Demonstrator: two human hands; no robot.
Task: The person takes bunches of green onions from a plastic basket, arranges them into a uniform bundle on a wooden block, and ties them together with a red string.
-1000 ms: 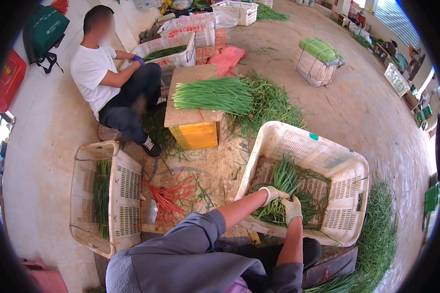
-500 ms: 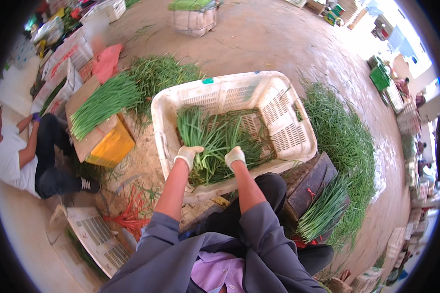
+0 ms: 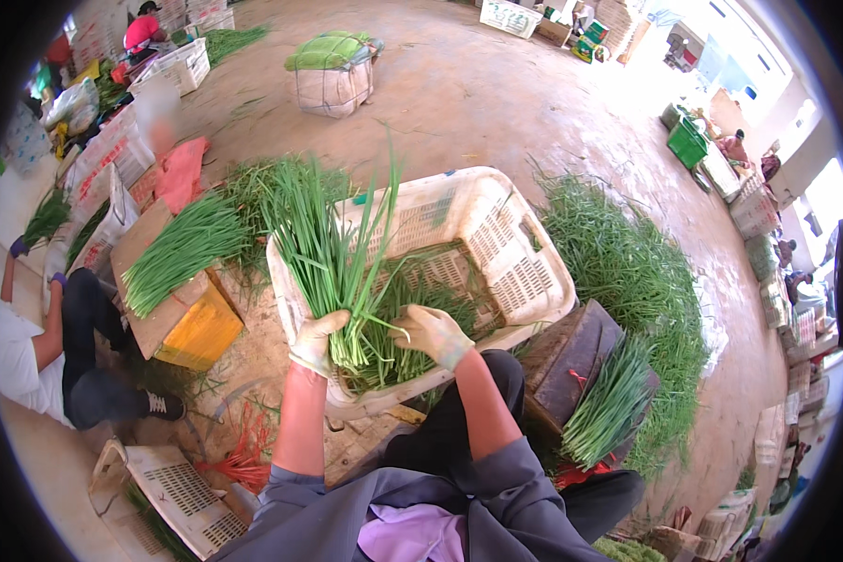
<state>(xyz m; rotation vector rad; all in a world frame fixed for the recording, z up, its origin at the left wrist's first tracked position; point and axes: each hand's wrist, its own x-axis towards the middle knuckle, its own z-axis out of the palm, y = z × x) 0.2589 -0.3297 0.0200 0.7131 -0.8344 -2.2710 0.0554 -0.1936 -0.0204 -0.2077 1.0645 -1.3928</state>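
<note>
Bunch of greens (image 3: 320, 262) held in your left hand (image 3: 317, 343)

Your left hand, gloved, is closed around the lower stems, and the leaves fan out over the left side of the white crate (image 3: 520, 258). Your right hand (image 3: 433, 335), also gloved, is just beside the stems, fingers half curled; whether it pinches a strand, I cannot tell. Loose greens (image 3: 440, 286) lie inside. Another bunch (image 3: 185, 253) rests on the yellow box (image 3: 199, 323).

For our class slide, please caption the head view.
A gloved left hand grips a bunch of green stalks over a white plastic crate, the gloved right hand close by.
</note>
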